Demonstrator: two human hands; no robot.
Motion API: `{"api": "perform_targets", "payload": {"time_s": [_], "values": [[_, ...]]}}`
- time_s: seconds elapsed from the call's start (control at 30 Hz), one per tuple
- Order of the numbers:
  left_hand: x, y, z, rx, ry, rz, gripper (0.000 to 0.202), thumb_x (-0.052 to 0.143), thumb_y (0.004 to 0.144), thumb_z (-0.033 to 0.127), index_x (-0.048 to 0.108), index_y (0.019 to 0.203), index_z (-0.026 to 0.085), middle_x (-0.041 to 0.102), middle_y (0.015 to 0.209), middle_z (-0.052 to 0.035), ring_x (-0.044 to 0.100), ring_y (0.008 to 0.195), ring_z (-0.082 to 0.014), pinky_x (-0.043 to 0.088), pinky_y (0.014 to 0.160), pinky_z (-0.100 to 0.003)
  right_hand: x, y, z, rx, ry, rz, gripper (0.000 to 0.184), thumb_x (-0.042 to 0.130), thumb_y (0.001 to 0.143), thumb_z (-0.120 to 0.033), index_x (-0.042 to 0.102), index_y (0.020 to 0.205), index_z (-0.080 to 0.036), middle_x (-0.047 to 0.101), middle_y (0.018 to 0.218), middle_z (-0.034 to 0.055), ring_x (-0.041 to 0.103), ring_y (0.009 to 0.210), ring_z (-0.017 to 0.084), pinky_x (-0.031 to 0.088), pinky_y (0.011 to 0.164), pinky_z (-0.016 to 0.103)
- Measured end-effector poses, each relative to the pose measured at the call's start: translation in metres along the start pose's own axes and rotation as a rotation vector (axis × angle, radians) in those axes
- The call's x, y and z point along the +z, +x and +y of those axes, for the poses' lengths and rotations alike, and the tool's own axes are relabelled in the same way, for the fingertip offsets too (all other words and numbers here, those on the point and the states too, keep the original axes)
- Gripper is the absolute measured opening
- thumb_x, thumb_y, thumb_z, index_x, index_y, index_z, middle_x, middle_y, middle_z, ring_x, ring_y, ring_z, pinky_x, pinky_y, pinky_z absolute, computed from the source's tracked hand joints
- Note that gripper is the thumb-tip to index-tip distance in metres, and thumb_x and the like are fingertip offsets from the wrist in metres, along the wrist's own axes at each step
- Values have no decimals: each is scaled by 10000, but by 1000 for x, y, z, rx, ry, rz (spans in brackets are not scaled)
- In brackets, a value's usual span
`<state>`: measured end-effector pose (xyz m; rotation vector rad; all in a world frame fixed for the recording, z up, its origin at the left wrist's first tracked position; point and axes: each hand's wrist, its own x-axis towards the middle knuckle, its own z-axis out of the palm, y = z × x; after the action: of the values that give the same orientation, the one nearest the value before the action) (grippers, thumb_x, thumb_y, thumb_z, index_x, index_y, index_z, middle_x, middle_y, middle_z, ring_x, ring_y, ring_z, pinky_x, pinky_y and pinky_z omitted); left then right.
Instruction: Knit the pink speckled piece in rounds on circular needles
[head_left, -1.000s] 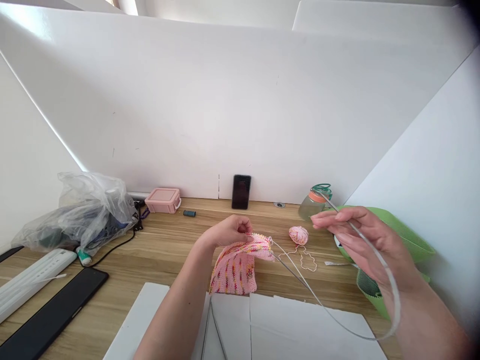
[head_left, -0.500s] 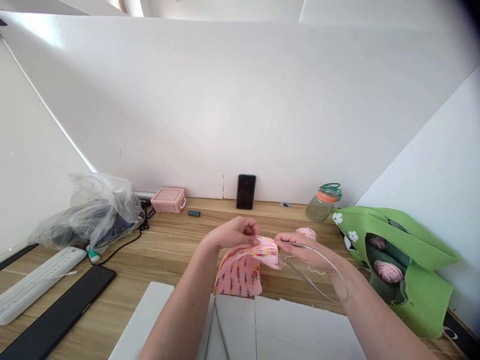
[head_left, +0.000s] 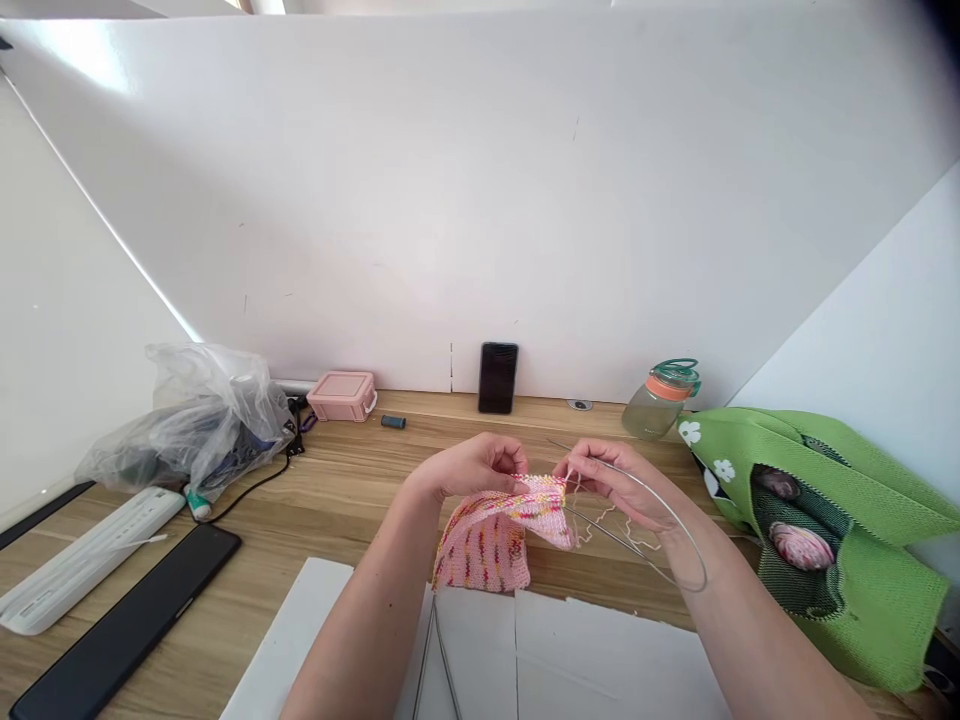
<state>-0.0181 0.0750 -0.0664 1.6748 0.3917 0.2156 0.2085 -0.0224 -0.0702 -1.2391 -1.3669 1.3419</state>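
A pink knitted piece (head_left: 487, 552) with multicoloured flecks hangs from my left hand (head_left: 480, 468), whose fingers pinch its top edge. My right hand (head_left: 619, 482) is closed around a thin metal knitting needle (head_left: 557, 444), whose tip points left above the fabric. From this needle a grey cable (head_left: 686, 535) loops over my right wrist. Loose pink yarn (head_left: 589, 530) trails between my right fingers and the knitting. Other thin metal lengths (head_left: 442, 660) reach down from the fabric's lower left corner over white board. Whether stitches sit on a needle under my left fingers is hidden.
A green felt bag (head_left: 847, 600) with yarn balls (head_left: 801, 547) lies right. Behind stand a bottle (head_left: 656, 405), a phone (head_left: 498, 378) and a pink box (head_left: 342, 396). On the left are a plastic bag (head_left: 217, 400), a power strip (head_left: 97, 560) and a black slab (head_left: 127, 620).
My right hand has lifted and drawn slightly away from the knitting, so the needle tip now shows free of it. More yarn hangs visible. My left hand keeps its pinch.
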Motion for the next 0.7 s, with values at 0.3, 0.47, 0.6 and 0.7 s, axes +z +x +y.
{"api": "perform_targets", "payload": {"time_s": [0.3,0.47,0.6,0.7], "values": [[4,2,-2,-39,34,17,346,737,731,394,665,930,119,627,755,-16,510,656,-103,391,597,-225,-1,-5,-14,-74,-57,109,453,636,785,-614,557,641,-193,573,612,-13,600,678,141,486,859,355],[4,-1,1,-17,-33,-14,346,753,726,395,712,927,117,663,797,-29,540,694,-112,418,642,-230,0,-10,-21,-48,-72,128,468,678,742,-616,490,626,-204,469,502,-53,568,561,131,518,656,307],[4,-3,4,-7,-106,-33,338,761,728,385,715,931,118,683,824,-38,569,714,-113,442,671,-234,-9,-16,-22,-49,-30,176,411,696,756,-557,491,710,-204,485,592,-61,536,482,96,453,469,234],[4,-3,4,2,-98,-7,324,755,740,379,716,934,122,691,835,-40,579,724,-114,451,694,-238,-14,-18,-23,-74,18,220,350,666,795,-529,501,777,-221,522,669,-47,496,475,87,414,403,221]]}}
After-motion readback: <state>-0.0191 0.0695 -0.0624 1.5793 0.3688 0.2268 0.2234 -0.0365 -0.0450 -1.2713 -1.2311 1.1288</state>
